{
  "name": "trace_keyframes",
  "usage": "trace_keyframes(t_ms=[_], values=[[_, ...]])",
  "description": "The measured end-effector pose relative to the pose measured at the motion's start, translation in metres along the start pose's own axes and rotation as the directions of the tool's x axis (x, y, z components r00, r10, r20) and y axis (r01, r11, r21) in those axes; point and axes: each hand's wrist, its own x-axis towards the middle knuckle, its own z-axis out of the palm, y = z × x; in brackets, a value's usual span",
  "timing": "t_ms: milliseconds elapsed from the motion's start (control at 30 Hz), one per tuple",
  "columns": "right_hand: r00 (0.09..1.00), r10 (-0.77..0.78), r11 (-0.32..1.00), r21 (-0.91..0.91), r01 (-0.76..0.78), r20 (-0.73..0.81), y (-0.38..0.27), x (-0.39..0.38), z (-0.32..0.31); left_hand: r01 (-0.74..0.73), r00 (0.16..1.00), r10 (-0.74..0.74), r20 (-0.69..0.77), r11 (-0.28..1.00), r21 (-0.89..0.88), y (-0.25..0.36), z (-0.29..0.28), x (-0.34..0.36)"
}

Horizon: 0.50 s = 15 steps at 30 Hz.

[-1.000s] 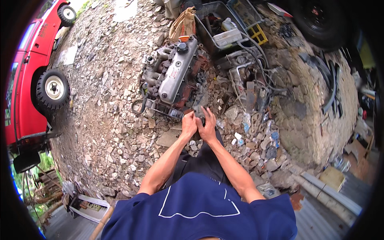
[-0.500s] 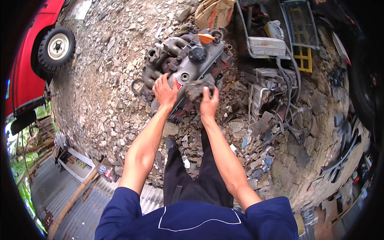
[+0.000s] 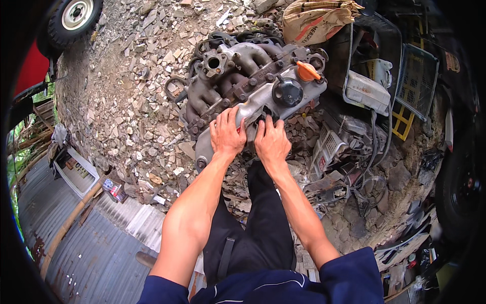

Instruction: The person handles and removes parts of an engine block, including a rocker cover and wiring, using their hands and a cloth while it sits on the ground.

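Note:
A greasy engine with a silver-grey valve cover (image 3: pixel 248 112) lies on the rubble in front of me. My left hand (image 3: pixel 226 134) rests on the near part of the cover, fingers stretched over its edge by a red label. Close beside it, my right hand (image 3: pixel 272 141) presses a dark grey rag (image 3: pixel 262 114) against the cover, its fingers curled and hiding most of the rag. Just beyond that hand sit a round black oil cap (image 3: pixel 287 92) and an orange piece (image 3: pixel 307 72). Rusty manifold pipes (image 3: pixel 248 57) run along the engine's left side.
A brown sack (image 3: pixel 319 21) stands beyond the engine. To the right are a grey crate (image 3: pixel 349 61) with parts in it, a yellow crate (image 3: pixel 402 122) and cables. A vehicle's wheel (image 3: pixel 77 14) shows at the far left, above corrugated metal sheets (image 3: pixel 96 243).
My view has moved closer to the engine, which looks larger. The right hand with the rag has shifted in from the cover's right edge, nearer the left hand. The left hand stays on the cover.

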Motion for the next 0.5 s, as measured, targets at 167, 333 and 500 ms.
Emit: trace_keyframes(t_ms=[167,333,500], values=[[0.988,0.077,0.996,-0.042,-0.072,0.135,-0.002,-0.011,-0.007,0.014,1.0,-0.014,0.01,0.999,-0.035,-0.001,0.0,0.001],[0.998,-0.033,0.998,-0.053,0.03,-0.051,0.019,0.009,0.002,0.016,1.0,-0.016,0.007,0.998,-0.06,-0.002,-0.001,0.001],[0.998,0.047,0.992,0.111,-0.052,0.052,0.01,-0.044,0.016,0.016,1.0,-0.015,0.023,0.998,-0.057,-0.004,0.001,0.001]])
